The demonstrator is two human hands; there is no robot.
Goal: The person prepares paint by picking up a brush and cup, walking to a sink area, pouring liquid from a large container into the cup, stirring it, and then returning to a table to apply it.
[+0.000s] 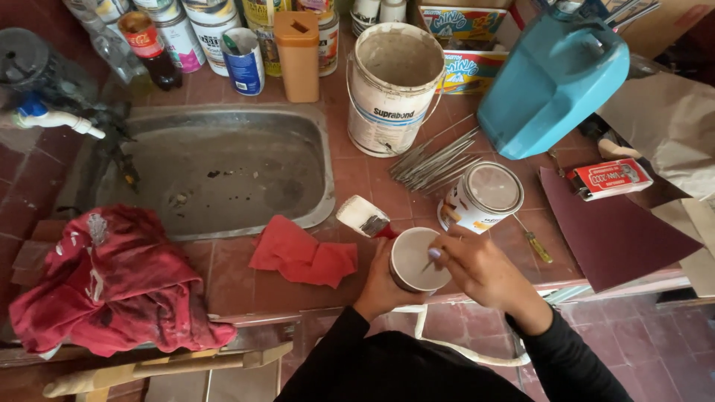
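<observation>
Head view, items in hand. Small tin (412, 259): round, lid on, at the front edge of the tiled table (223, 277), directly between my hands. My left hand (378, 286) is wrapped around its left side and grips it. My right hand (477, 266) lies against the tin's right rim, fingers closed on a thin tool (430, 263) whose tip rests on the lid near the edge.

Items around: paintbrush (365, 217), just behind the tin, bristles pointing left. Red cloth (302, 255), left of my left hand, apart from it. Second tin (481, 196), tilted, just behind my right hand. Screwdriver (535, 244), right of that hand. Large white bucket (391, 87) and blue jerrycan (547, 85), farther back. Metal sink (223, 167), to the left.
</observation>
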